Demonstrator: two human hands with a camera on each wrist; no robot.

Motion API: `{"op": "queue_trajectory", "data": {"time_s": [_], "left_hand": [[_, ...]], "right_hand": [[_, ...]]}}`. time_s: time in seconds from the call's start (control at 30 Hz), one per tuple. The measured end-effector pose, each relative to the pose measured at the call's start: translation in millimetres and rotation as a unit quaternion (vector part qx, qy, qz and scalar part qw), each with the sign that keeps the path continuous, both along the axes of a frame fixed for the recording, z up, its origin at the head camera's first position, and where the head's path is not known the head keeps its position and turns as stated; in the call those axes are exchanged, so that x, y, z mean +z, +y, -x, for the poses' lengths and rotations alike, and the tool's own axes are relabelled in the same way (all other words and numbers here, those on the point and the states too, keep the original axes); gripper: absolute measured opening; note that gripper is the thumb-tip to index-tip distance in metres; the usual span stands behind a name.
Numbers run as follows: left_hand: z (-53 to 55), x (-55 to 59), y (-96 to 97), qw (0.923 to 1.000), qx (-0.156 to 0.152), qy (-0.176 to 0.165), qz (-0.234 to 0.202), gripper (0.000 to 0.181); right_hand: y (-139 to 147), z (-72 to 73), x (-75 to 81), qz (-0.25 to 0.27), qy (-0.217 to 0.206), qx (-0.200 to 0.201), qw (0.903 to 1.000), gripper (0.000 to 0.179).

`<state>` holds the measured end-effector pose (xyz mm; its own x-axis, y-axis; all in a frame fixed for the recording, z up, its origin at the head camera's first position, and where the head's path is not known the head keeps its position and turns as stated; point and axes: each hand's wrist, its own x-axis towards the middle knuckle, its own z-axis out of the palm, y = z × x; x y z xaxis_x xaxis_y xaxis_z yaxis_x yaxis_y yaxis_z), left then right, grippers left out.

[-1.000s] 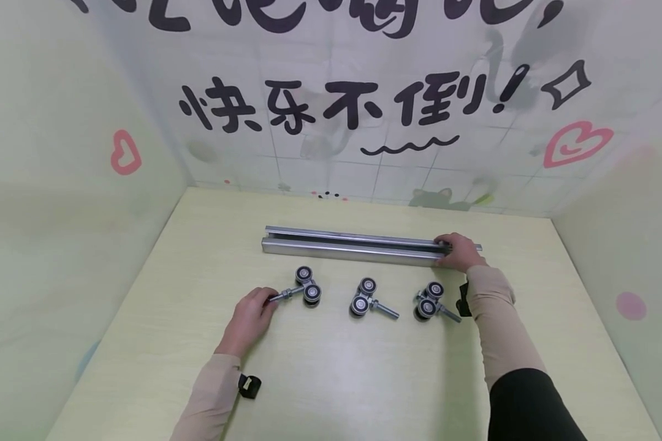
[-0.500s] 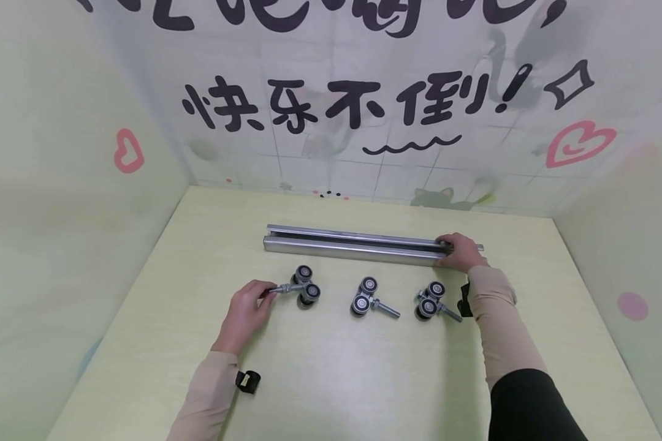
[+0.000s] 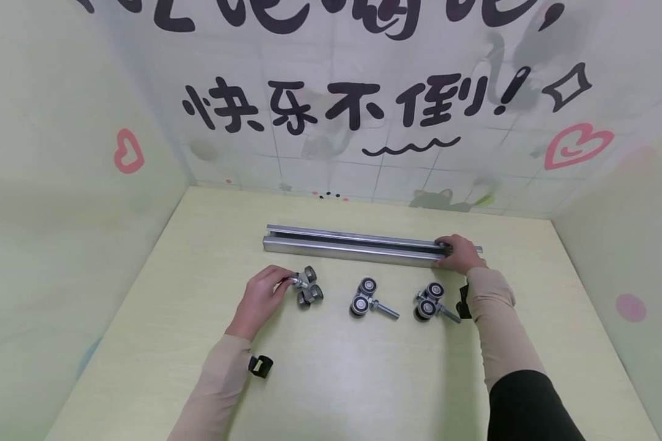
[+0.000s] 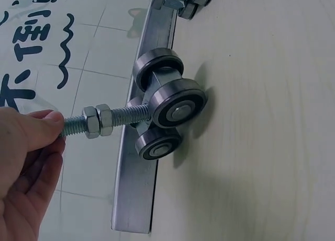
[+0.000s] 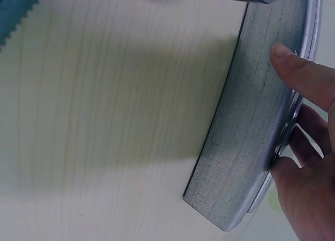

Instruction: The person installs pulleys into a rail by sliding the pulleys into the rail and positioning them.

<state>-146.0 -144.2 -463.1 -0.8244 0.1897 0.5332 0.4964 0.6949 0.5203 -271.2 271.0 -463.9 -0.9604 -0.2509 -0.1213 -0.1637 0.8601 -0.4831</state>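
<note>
In the head view my left hand (image 3: 258,298) pinches the threaded rod of a roller trolley (image 3: 311,294) between thumb and fingers. Two nuts sit on the rod, and the wheeled end (image 4: 170,102) points away from the hand, in front of the rail as seen in the left wrist view. My right hand (image 3: 459,254) holds the right end of a slotted metal rail (image 3: 342,248), thumb on its near side wall and fingers over the slot. Two more roller trolleys lie on the table, a middle one (image 3: 368,297) and a right one (image 3: 429,301), their rods pointing right.
The pale wood-grain table (image 3: 331,380) carries all the parts. A printed white curtain (image 3: 331,165) hangs behind it, and side panels (image 3: 629,257) close in left and right. The right trolley lies close to the right forearm.
The left hand first drew back slightly, then moved forward and right, tipping the trolley so its wheels no longer face up. The right hand and the rail have stayed put.
</note>
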Motion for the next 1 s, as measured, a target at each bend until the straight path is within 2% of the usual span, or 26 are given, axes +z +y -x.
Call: {"op": "queue_trajectory", "data": {"time_s": [0.3, 0.43, 0.6, 0.77, 1.0], "left_hand": [[10.8, 4.5, 21.6, 0.9978, -0.023, -0.058, 0.021, 0.015], [13.3, 6.4, 25.6, 0.9968, -0.026, -0.072, 0.024, 0.013], [15.5, 5.8, 25.2, 0.9952, -0.025, -0.094, 0.016, 0.014], [17.7, 3.0, 25.2, 0.9921, -0.026, -0.122, 0.003, 0.025], [18.8, -2.1, 27.0, 0.984, -0.033, -0.173, -0.025, 0.03]], "right_hand": [[-1, -1.2, 1.0, -0.002, -0.003, 0.002, 1.0, 0.055], [-2, -1.8, 2.3, 0.001, -0.001, 0.005, 1.0, 0.055], [-2, -1.9, 5.2, 0.003, -0.005, 0.004, 1.0, 0.056], [-2, -1.9, 8.6, 0.002, -0.008, 0.008, 0.9999, 0.056], [-1, -1.9, 5.6, 0.002, -0.002, 0.009, 1.0, 0.055]]}}
